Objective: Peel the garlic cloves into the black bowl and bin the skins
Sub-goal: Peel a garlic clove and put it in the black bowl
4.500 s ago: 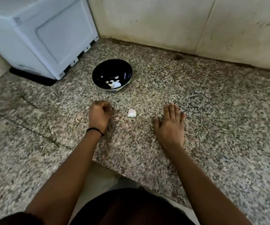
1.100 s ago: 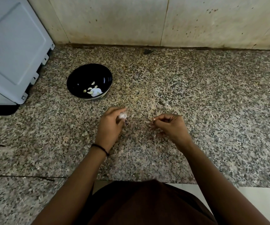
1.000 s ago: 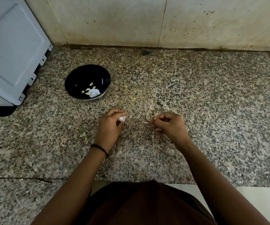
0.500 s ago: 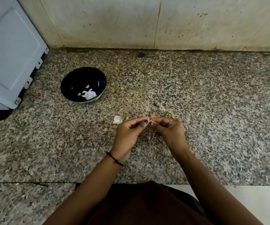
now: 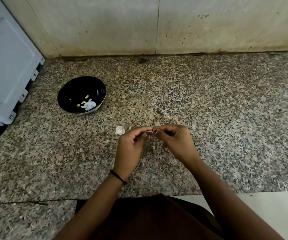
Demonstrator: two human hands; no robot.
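From my feed, the 2 hands meet fingertip to fingertip. The left hand (image 5: 131,148) and right hand (image 5: 176,142) both have their fingers curled in, pinching 1 small clove (image 5: 151,132) between them just above the counter (image 5: 226,118). The clove is almost wholly hidden by the fingertips, so I cannot tell which way its long axis runs. I judge the skin is being worked off now. The bowl (image 5: 65,90) lies forward and well to the left of the hands, past the left hand, so that hand is the nearer 1 for the drop. A few peeled cloves already sit in it. A loose garlic piece (image 5: 119,130) lies on the counter just left of the left fingertips, not touching them. No bin is in view. A white appliance (image 5: 6,58) stands beyond the bowl, far left. I can read no brand, label or writing anywhere.
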